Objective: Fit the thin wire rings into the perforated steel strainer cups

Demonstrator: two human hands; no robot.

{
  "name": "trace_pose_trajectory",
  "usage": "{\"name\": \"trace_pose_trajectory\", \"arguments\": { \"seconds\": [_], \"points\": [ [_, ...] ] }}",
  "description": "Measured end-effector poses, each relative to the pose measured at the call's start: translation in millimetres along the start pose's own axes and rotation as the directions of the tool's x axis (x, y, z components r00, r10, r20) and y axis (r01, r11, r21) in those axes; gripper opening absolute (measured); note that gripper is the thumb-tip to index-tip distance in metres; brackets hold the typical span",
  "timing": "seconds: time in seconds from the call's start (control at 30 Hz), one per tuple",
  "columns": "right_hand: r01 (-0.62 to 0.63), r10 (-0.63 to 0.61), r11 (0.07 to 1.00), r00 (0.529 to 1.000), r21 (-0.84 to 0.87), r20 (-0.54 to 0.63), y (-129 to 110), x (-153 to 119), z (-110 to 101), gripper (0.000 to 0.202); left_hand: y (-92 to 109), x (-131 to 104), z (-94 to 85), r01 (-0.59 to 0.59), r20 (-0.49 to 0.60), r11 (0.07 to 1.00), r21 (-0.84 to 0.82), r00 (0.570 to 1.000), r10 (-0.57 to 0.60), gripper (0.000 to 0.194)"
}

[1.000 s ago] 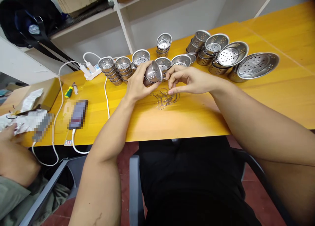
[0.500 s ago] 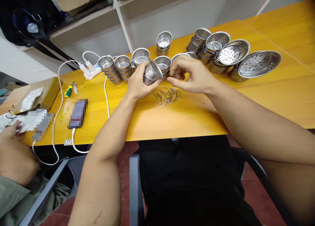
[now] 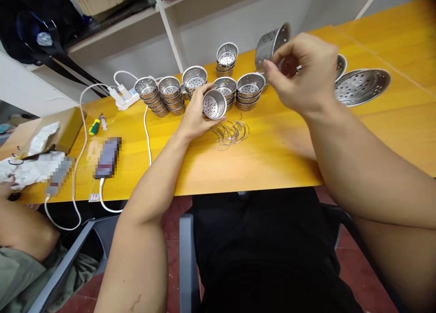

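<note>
My left hand (image 3: 195,115) is wrapped round a small perforated metal cup (image 3: 214,105), tilted so that its open mouth faces me. Raised above the table at the right, my right hand (image 3: 308,72) grips another perforated metal cup (image 3: 267,47) between thumb and fingers; its mouth points right and its far side is partly hidden by the fingers. On the table just below the left hand's cup lies a loose heap of thin curved metal wires (image 3: 233,133). Stacks of like cups (image 3: 250,92) stand behind both hands.
More stacked cups (image 3: 158,99) stand at the back left, beside a white power strip (image 3: 127,98). Larger perforated bowls (image 3: 363,86) are at the right. A phone (image 3: 108,157) with white cables, a green-yellow screwdriver (image 3: 94,126) and another person's arm (image 3: 23,222) are at the left.
My right hand has moved right and up from the wires and now holds a cup lifted off the table. My left hand has turned its cup's mouth towards me.
</note>
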State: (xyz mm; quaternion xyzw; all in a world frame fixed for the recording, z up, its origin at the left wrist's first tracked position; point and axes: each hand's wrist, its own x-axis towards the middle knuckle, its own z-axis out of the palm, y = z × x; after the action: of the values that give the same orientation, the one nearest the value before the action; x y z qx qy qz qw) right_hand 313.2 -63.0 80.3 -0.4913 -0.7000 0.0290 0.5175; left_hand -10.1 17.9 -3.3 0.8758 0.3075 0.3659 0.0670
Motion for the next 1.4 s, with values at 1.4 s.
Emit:
{"name": "trace_pose_trajectory", "arguments": {
  "seconds": [1.4],
  "points": [
    [0.143,-0.094,0.985,0.916,-0.098,0.39,44.1,-3.4,16.7,0.035,-6.5,-2.2,3.1,-0.144,-0.029,0.986,-0.08,0.989,0.142,0.096]
  ]
}}
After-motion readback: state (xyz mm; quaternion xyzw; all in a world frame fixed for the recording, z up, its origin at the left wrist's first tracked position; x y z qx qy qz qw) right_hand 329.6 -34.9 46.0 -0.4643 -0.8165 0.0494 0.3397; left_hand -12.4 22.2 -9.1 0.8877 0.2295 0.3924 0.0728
